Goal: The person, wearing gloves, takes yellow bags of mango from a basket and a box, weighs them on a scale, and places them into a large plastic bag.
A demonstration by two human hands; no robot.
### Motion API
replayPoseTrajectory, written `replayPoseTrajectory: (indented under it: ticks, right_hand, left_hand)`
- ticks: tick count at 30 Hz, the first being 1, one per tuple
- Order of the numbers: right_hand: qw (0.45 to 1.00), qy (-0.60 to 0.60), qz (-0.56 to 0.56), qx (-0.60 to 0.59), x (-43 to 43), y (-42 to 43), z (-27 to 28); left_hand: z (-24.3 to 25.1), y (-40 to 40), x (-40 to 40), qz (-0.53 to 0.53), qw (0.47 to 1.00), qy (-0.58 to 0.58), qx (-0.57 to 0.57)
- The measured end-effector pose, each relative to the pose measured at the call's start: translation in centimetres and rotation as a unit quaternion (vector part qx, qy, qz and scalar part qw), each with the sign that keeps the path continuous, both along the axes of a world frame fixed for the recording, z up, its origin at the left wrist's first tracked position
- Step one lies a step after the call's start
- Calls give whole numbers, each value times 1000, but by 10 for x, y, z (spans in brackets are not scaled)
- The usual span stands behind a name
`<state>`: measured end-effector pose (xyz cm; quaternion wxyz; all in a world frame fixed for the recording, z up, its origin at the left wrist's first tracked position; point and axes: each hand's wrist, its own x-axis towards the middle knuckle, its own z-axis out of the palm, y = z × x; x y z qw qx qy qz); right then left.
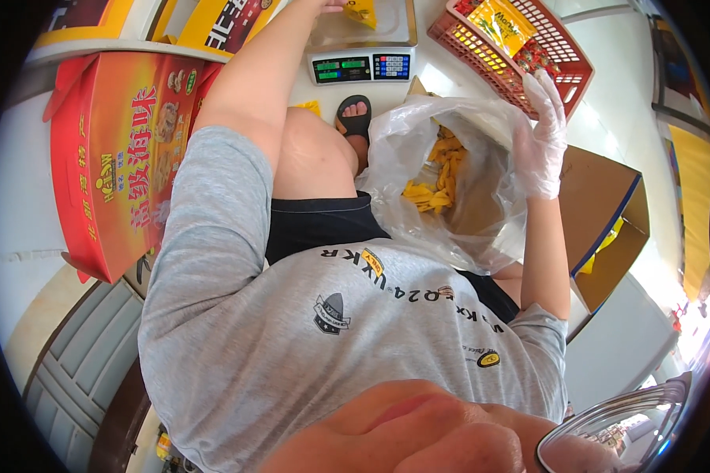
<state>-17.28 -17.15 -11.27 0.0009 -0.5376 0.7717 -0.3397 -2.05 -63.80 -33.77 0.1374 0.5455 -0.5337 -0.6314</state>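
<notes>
My left hand (332, 5) is partly cut off at the top edge, its fingers beside a yellow packet (362, 13) over the metal pan of a digital scale (361, 68); whether it grips the packet is unclear. My right hand (542, 139), in a thin clear glove, is raised with fingers extended at the rim of a large clear plastic bag (384, 136), seemingly holding nothing. Inside the bag lie yellow-orange strips (444, 177), like dried mango. The fingertips are near a red plastic basket (583, 77) holding a yellow printed pouch (502, 26) and small red-wrapped pieces (535, 57).
A red and orange gift carton (118, 165) stands at the left. An open cardboard box (603, 207) with yellow packaging inside is at the right. Yellow cartons (225, 26) sit at the upper left. My sandaled foot (354, 115) is below the scale in the picture.
</notes>
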Motion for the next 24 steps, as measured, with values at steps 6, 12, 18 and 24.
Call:
replayPoseTrajectory:
  ticks: [6, 12, 18, 24]
  right_hand:
    - [985, -151, 78, -27, 23, -49, 6]
    - [977, -65, 196, 55, 46, -148, -19]
    - [892, 28, 188, 410, 52, -243, -81]
    - [900, 20, 154, 406, 33, -268, -154]
  left_hand:
    - [-10, -11, 42, -182, 869, -19, -459]
    - [72, 69, 5, -260, 903, -31, -340]
    - [102, 84, 8, -353, 812, -62, -461]
    - [150, 121, -22, -464, 751, -14, -470]
